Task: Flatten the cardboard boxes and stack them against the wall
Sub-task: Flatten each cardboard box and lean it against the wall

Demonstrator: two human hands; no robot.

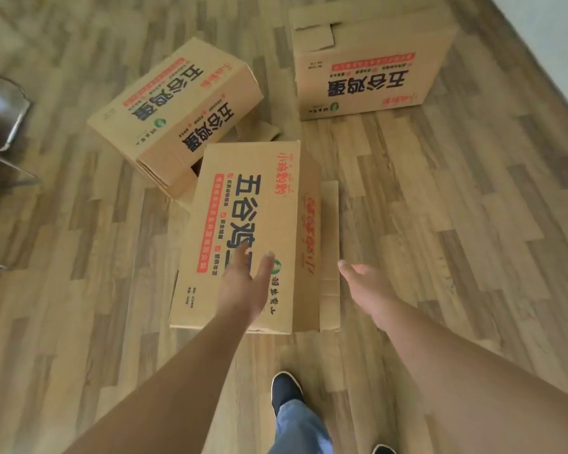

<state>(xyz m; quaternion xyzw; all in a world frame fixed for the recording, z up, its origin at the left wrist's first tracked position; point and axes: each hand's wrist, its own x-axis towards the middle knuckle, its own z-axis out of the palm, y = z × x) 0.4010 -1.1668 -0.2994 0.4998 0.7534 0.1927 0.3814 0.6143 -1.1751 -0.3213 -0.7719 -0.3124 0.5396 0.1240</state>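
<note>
Both hands are spread and empty: my left hand [243,285] hovers over the nearest box [243,237] at frame centre, my right hand [363,283] just beside its loose flap [329,253]. Two more boxes [174,116] [368,63] lie above on the floor [456,224]. Pressing down unevenly could, I judge, skid the box across the smooth wood rather than collapse it.

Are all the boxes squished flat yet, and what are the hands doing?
Nearest box: not flat, lying on floor.
Left box: not flat, end flaps open.
Far box: not flat, near wall.
Left hand: open, over nearest box.
Right hand: open, empty.
</note>
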